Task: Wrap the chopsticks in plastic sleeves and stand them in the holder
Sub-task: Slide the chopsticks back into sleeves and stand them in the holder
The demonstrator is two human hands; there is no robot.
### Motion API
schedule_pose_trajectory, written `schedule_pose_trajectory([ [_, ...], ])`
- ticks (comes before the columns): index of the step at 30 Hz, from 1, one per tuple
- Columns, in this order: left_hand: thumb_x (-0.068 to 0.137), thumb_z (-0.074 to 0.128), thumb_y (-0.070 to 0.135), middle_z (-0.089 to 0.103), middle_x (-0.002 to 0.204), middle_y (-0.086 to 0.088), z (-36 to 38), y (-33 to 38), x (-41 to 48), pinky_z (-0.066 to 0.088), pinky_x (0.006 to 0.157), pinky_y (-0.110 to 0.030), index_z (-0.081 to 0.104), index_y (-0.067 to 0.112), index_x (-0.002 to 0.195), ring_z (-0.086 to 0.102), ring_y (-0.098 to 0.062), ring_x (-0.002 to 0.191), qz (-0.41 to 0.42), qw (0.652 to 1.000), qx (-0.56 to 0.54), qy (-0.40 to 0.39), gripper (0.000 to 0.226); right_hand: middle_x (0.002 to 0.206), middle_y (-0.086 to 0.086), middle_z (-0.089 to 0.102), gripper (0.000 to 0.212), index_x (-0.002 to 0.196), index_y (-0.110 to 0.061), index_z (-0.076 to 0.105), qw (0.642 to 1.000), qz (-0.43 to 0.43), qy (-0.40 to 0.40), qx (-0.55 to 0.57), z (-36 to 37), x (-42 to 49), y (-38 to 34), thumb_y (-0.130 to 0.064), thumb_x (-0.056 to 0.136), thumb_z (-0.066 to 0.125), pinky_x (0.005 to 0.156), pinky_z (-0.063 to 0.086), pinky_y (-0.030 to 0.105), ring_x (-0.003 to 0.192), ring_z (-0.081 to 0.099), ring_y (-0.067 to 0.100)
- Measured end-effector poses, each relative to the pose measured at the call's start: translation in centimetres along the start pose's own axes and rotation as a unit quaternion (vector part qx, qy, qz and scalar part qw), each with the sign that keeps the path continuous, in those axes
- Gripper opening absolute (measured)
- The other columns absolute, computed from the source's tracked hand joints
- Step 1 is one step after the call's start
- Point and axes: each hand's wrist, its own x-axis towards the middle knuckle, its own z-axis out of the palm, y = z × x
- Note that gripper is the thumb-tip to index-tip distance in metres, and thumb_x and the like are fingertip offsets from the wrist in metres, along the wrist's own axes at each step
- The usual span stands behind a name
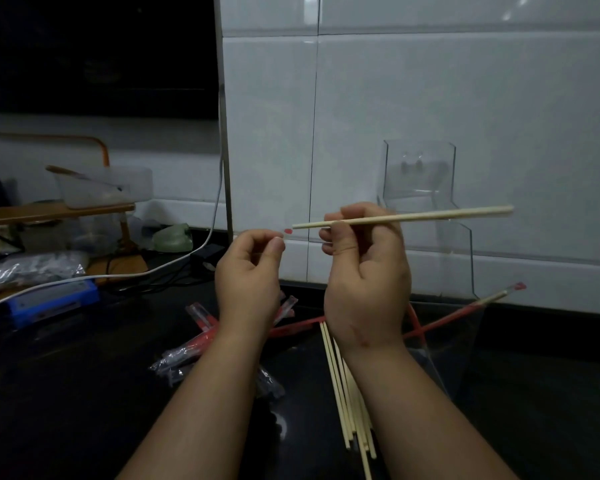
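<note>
The chopstick lies nearly level at mid-frame with its thin tip pointing left, gripped in the curled fingers of the right hand. Just left of that tip, the left hand pinches a clear sleeve; only its red end shows plainly. It would be best to hold the sleeve mouth open and steady, then feed the tip straight in. Loose chopsticks lie on the tabletop below, and the clear holder stands right of centre.

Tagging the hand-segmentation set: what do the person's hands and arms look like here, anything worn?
Both bare: left hand and right hand show no gloves, rings or watch. Forearms bare to the frame edge, no sleeves in view. A faint mark shows on the back of the right hand near the wrist.
</note>
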Motion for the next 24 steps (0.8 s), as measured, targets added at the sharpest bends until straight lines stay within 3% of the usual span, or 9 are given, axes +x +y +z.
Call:
schedule_pose_trajectory([
  [3, 0.098, 0.059, 0.015, 0.069, 0.085, 0.005, 0.08, 0.13, -0.23, 0.052, 0.074, -0.020, 0.067, 0.027, 0.086, 0.062, -0.001, 0.081, 0.008, 1.000, -0.008, -0.023, 0.018, 0.094, -0.006, 0.068, 0.019, 0.099, -0.036, 0.049, 1.000, 0.004, 0.012, 0.026, -0.19, -0.02, -0.37, -0.017, 0.101, 0.049, 0.076, 0.057, 0.024, 0.087, 0.069, 0.012],
  [9, 0.099, 0.058, 0.012, 0.067, 0.085, 0.001, 0.15, 0.32, -0.28, 0.050, 0.075, -0.020, 0.066, 0.020, 0.088, 0.061, 0.000, 0.080, 0.032, 0.998, -0.018, -0.045, 0.016, 0.095, -0.002, 0.068, 0.020, 0.100, -0.033, 0.048, 0.999, 0.000, 0.022, 0.031, -0.26, 0.15, -0.71, -0.013, 0.102, 0.048, 0.077, 0.057, 0.024, 0.085, 0.070, 0.013],
  [14, 0.098, 0.058, 0.010, 0.067, 0.083, 0.008, 0.13, 0.26, -0.36, 0.053, 0.077, -0.022, 0.066, 0.023, 0.087, 0.064, -0.004, 0.084, 0.038, 0.997, -0.021, -0.057, 0.019, 0.096, -0.002, 0.068, 0.020, 0.100, -0.035, 0.047, 1.000, 0.004, 0.016, 0.011, -0.34, 0.18, -0.43, -0.014, 0.102, 0.048, 0.076, 0.058, 0.027, 0.085, 0.070, 0.014],
  [19, 0.097, 0.059, 0.009, 0.067, 0.082, 0.008, 0.14, 0.27, -0.27, 0.053, 0.078, -0.027, 0.066, 0.024, 0.086, 0.064, -0.006, 0.084, 0.048, 0.997, -0.022, -0.058, 0.020, 0.095, -0.002, 0.067, 0.019, 0.100, -0.036, 0.047, 1.000, 0.009, 0.006, -0.004, -0.28, 0.22, -0.36, -0.017, 0.102, 0.048, 0.074, 0.055, 0.020, 0.085, 0.069, 0.010],
  [24, 0.097, 0.058, 0.007, 0.068, 0.084, 0.008, 0.00, 0.54, -0.44, 0.054, 0.077, -0.022, 0.068, 0.020, 0.090, 0.064, -0.003, 0.083, 0.049, 0.996, -0.030, -0.068, 0.018, 0.094, -0.002, 0.066, 0.018, 0.101, -0.036, 0.047, 1.000, 0.013, 0.005, -0.011, -0.36, 0.21, -0.44, -0.018, 0.102, 0.048, 0.072, 0.054, 0.018, 0.084, 0.068, 0.009],
])
